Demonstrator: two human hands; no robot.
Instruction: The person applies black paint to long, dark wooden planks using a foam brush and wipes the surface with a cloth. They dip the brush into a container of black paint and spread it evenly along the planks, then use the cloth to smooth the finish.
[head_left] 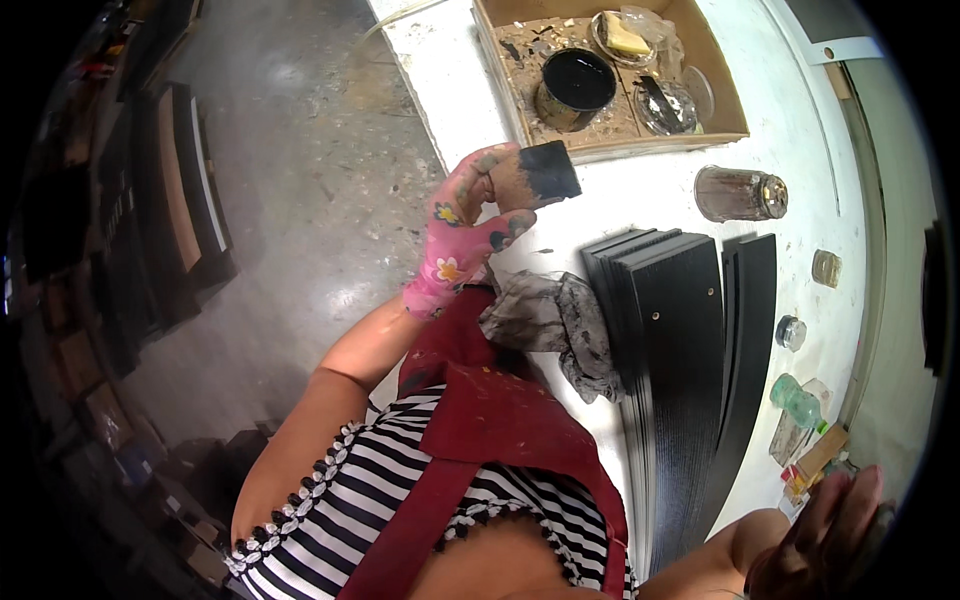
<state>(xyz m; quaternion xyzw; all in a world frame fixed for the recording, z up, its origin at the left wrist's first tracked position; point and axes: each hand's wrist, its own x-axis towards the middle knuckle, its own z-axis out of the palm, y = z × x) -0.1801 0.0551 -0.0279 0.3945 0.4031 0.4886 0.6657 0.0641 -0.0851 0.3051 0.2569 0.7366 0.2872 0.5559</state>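
My left hand, in a pink flowered glove stained with dark paint, pinches a small flat brown pad. The pad's far half is coated black. It is held up over the white table, just short of a cardboard tray. Inside that tray stands a round tub of black paint. At the lower right, my right hand is raised near the table's edge, its dark-stained fingers stretched out and nothing visible in them. A stack of long black boards lies between my hands, with a crumpled blackened cloth against its left side.
Narrow black strips lie beside the stack. Along the table's right side are a clear plastic cup on its side, a small jar and a green plastic bottle. Dark panels stand on the left, past the concrete floor.
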